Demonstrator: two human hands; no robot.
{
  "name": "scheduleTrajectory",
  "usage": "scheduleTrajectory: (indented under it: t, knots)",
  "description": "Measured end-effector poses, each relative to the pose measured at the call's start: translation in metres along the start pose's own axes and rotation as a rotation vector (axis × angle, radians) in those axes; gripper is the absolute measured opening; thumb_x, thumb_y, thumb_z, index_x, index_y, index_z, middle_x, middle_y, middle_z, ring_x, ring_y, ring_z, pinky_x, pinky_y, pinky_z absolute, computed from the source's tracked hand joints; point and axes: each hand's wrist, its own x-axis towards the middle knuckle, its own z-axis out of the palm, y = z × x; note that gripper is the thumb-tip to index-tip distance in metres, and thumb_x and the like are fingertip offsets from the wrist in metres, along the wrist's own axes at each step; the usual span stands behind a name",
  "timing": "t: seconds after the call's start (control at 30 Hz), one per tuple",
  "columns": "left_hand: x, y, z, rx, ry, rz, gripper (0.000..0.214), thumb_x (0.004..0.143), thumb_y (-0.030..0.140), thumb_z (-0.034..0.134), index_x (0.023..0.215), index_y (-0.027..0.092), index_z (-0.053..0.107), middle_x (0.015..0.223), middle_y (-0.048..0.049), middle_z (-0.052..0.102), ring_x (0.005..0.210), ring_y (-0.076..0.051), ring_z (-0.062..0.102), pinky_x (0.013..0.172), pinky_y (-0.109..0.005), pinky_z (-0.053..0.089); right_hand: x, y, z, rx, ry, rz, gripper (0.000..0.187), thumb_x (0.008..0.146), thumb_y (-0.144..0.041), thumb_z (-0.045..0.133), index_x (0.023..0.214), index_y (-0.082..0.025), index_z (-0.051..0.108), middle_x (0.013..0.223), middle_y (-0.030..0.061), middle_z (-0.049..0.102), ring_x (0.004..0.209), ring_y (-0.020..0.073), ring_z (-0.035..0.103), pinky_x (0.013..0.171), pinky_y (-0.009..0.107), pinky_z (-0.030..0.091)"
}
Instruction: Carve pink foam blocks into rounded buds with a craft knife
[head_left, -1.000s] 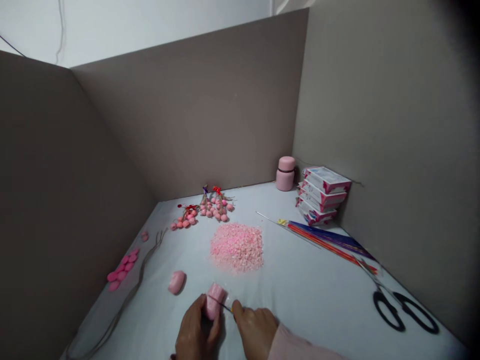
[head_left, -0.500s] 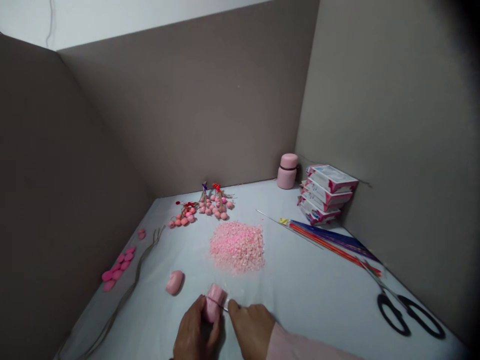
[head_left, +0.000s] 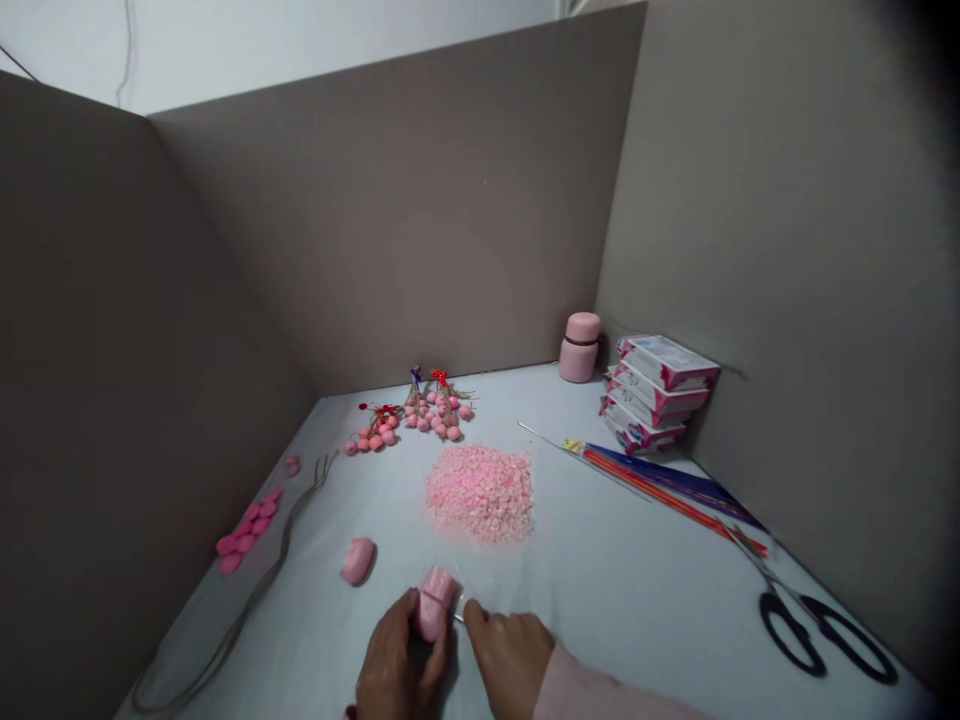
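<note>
One pink block (head_left: pixel 432 622) sits in the left hand (head_left: pixel 391 662), gripped between the thumb on its right side and the fingers on its left, its far end jutting past the fingertips. The right hand (head_left: pixel 511 652) has its fingers closed around one thin metal tool (head_left: pixel 459 619), which points at the block's right side; a dark line crosses the block. On the tabletop (head_left: pixel 600 570), a second pink piece (head_left: pixel 358 561) lies apart, left of the hands. Beyond the block is one heap of pink bits (head_left: pixel 480 495), then three bead bunches (head_left: pixel 376 441). Along the left lie about eight pink discs (head_left: pixel 245 543), overlapping, and two small balls (head_left: pixel 292 465). At right are one flask (head_left: pixel 579 358), one stack of boxes (head_left: pixel 660 395) and one pair of scissors (head_left: pixel 771 578)
</note>
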Motion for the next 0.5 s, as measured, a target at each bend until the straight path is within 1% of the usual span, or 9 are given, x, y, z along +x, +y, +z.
scheduleTrajectory:
  t: [0.1,0.17,0.23,0.33,0.5]
  knots:
    - [0.001,-0.005,-0.001,-0.002,-0.059,0.072,0.039,0.08,0.049,0.049,0.1,0.017,0.058,0.092,-0.0126,0.07,0.085,-0.026,0.066,0.078,-0.038,0.049,-0.007,0.005,0.0,0.009,0.019,-0.002,0.023,0.075,-0.004,0.053,0.091,-0.018,0.045,0.07,0.0062,0.067,0.066,0.0227,0.068,0.054,0.025,0.041]
    - [0.002,-0.007,-0.002,-0.039,-0.052,0.126,0.033,0.081,0.044,0.05,0.097,0.017,0.058,0.092,-0.012,0.068,0.086,-0.026,0.065,0.081,-0.04,0.048,-0.011,0.008,-0.001,0.012,0.022,0.0,0.025,0.073,-0.004,0.054,0.092,-0.019,0.045,0.07,0.0047,0.067,0.066,0.0219,0.067,0.054,0.024,0.039]
    - [0.003,-0.008,-0.002,-0.064,-0.038,0.155,0.03,0.081,0.042,0.051,0.096,0.016,0.058,0.091,-0.0118,0.067,0.085,-0.026,0.064,0.08,-0.04,0.048,-0.012,0.01,-0.001,0.012,0.017,0.003,0.027,0.073,-0.004,0.053,0.092,-0.02,0.045,0.07,0.0036,0.067,0.065,0.0211,0.067,0.053,0.024,0.038]
    - [0.004,-0.008,-0.002,-0.067,-0.034,0.152,0.03,0.081,0.041,0.051,0.097,0.016,0.057,0.088,-0.0115,0.066,0.082,-0.026,0.064,0.077,-0.039,0.048,-0.012,0.011,0.0,0.011,0.001,0.005,0.029,0.071,-0.003,0.054,0.093,-0.02,0.045,0.07,0.0031,0.067,0.065,0.0209,0.067,0.053,0.024,0.037]
    - [0.003,-0.007,-0.003,-0.03,-0.092,0.13,0.033,0.081,0.042,0.051,0.099,0.014,0.055,0.089,-0.0124,0.066,0.084,-0.026,0.063,0.076,-0.039,0.048,-0.011,0.012,0.001,0.024,-0.015,0.016,0.029,0.07,-0.003,0.054,0.092,-0.02,0.045,0.069,0.0026,0.067,0.063,0.0222,0.067,0.052,0.025,0.037]
